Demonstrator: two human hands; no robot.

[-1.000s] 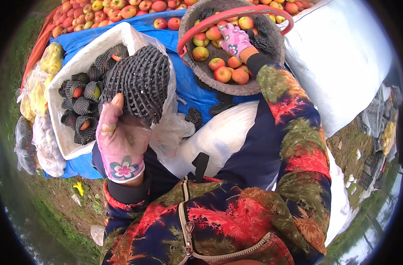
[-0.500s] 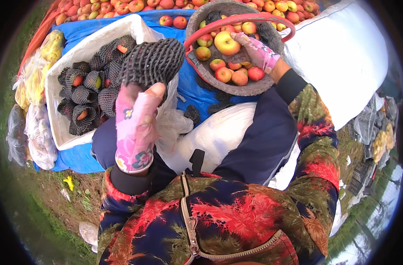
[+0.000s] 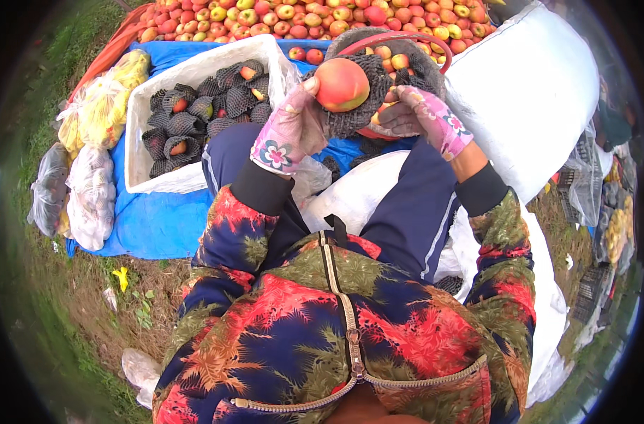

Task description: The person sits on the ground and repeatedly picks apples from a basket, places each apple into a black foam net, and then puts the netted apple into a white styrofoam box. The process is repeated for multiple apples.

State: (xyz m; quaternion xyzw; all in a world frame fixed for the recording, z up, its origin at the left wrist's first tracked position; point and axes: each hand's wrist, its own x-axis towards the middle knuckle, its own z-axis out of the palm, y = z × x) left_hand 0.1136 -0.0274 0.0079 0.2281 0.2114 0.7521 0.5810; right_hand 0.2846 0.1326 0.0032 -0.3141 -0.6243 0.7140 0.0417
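Note:
A large red-orange apple (image 3: 342,85) is held up in my left hand (image 3: 294,131), its thumb pressed against the fruit's left side. Behind and to the right of the apple spreads a black foam net sleeve (image 3: 370,88), covering only part of it. My right hand (image 3: 435,121) is curled at the sleeve's right edge, fingers bent inward; its exact grip is partly hidden. Both hands wear pink flowered gloves. Beneath them sits a grey basket (image 3: 433,83) with a red handle (image 3: 424,34), holding apples and black nets, partly covered by the hands.
A white foam box (image 3: 140,152) of net-wrapped apples stands at left on a blue tarp (image 3: 156,230). A heap of apples (image 3: 301,18) lies along the back. A full white sack (image 3: 527,92) is at right, and filled plastic bags (image 3: 92,198) are at far left.
My left hand has moved right, and an apple with the black net behind it now shows there. My right hand has left the apple over the basket and come close to the left one.

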